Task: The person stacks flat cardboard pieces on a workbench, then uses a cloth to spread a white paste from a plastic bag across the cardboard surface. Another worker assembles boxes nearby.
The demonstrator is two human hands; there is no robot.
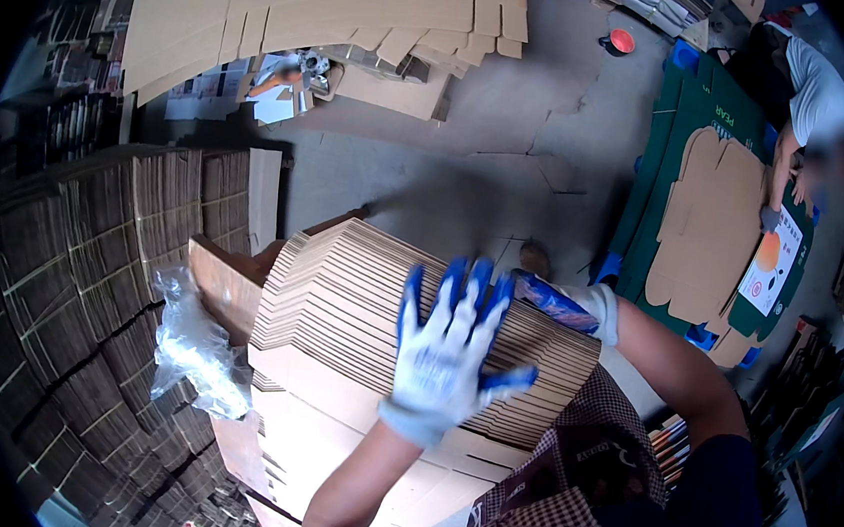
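A thick stack of flat brown cardboard blanks [340, 286] lies fanned out in front of me, its layered edges showing. My left hand [442, 361], in a white and blue work glove, rests on top of the stack with fingers spread. At the stack's right side is my right hand [564, 304], gloved the same way and seen edge-on. Its fingers stretch out along the cardboard edges, though the fingertips are partly hidden. Crumpled clear plastic wrap [199, 349] hangs beside a wooden board [224, 286] left of the stack.
Bundled cardboard piles [71, 263] fill the left side. Large cardboard sheets [334, 5] lie at the far left. At the right, a person in a light shirt [818, 92] reaches over green printed cardboard [691, 111] with a brown blank [701, 228]. A red bucket [620, 42] stands on the floor.
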